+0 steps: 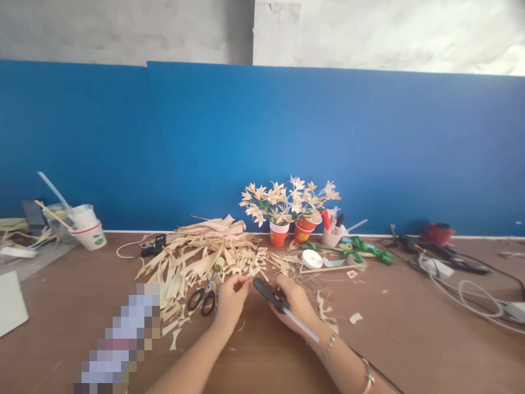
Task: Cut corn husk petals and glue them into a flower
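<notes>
My right hand (296, 302) is wrapped round a black hot glue gun (271, 295), with a clear glue stick (302, 326) poking out of its back end. The gun's tip points to the left, close to my left hand (232, 301). The fingertips of my left hand are pinched together; what they hold, if anything, is too small to make out. Beside that hand lies a pair of scissors (204, 295) with black handles. Dried pale husks (197, 257) are heaped behind it, with cut scraps (175, 338) scattered at the front.
Pale husk flowers (283, 202) stand in red paper cups (279, 235) at the back. A white ribbon roll (311, 259), green tape pieces (361, 249) and a cup of pens (331, 237) are nearby. Cables (463, 298) lie right; a white paper cup (91, 235) stands left.
</notes>
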{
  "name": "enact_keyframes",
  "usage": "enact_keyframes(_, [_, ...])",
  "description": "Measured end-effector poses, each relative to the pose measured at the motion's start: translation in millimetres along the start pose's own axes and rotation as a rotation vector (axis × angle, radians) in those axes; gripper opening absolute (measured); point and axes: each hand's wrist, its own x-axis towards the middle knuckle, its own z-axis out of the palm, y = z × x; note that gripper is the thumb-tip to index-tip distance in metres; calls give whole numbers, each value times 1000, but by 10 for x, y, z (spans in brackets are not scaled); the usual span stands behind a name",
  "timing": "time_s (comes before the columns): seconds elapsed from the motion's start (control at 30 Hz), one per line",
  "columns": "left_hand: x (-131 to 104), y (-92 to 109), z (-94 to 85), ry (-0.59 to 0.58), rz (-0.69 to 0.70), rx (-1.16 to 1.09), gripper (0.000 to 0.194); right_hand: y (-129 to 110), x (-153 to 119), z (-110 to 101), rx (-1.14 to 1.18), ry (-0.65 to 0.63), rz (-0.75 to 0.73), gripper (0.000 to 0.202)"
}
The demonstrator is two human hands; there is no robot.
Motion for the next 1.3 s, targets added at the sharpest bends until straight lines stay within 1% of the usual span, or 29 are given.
enact_keyframes(0.37, [8,-9,-5,-10,5,17,24,15,-14,28,-83,-18,3,12])
enact_keyframes(0.63, [4,-4,-8,-11,1,21,24,-20,8,6,-75,-32,43,12])
enact_keyframes(0.8, [5,-7,-6,-11,5,28,26,-7,6,16,-65,-25,26,13])
enact_keyframes(0.97, [7,-16,-7,-21,14,31,26,8,-3,28,-77,-18,19,13])
enact_keyframes(1.3, [19,-34,-8,-6,30,48,24,-2,0,31,-93,-17,24,13])
